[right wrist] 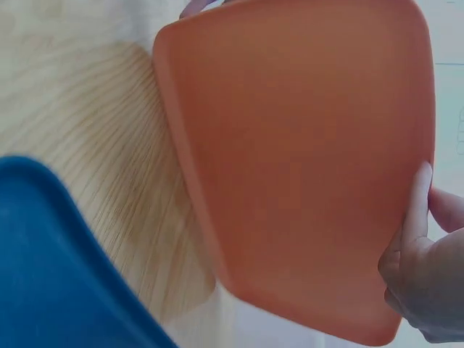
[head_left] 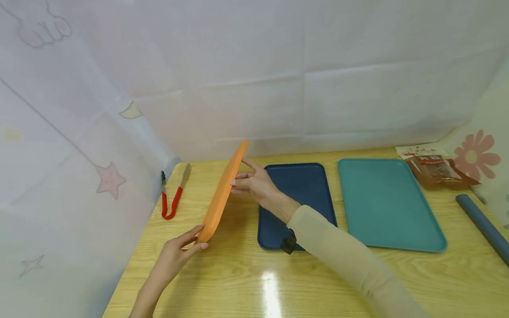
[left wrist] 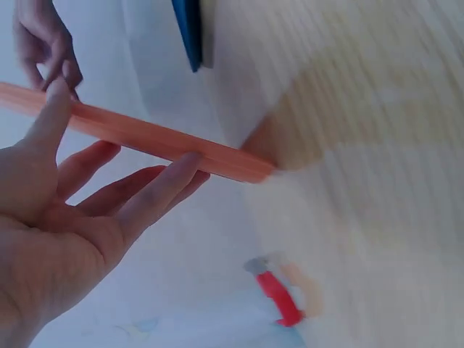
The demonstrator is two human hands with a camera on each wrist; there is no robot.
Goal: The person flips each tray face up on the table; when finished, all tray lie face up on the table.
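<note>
Both hands hold an orange tray (head_left: 222, 195), tilted steeply above the left part of the table. At its near end, my left hand (head_left: 175, 255) pinches the tray between thumb and fingers. My right hand (head_left: 260, 185) grips its upper far edge, as the right wrist view shows with the right hand (right wrist: 428, 272) at the right. Seen from the left wrist, the tray (left wrist: 145, 136) appears edge-on, with the left fingers spread along it. A navy tray (head_left: 296, 187) lies flat beneath the right forearm.
A teal tray (head_left: 381, 203) lies to the right. Red-handled tongs (head_left: 175, 204) stand spread at the table's left side. At the back right is a brown snack bag (head_left: 437, 170), with a dark blue-grey rod (head_left: 483, 225) in front. A white cloth wall (head_left: 246, 79) borders the table's back.
</note>
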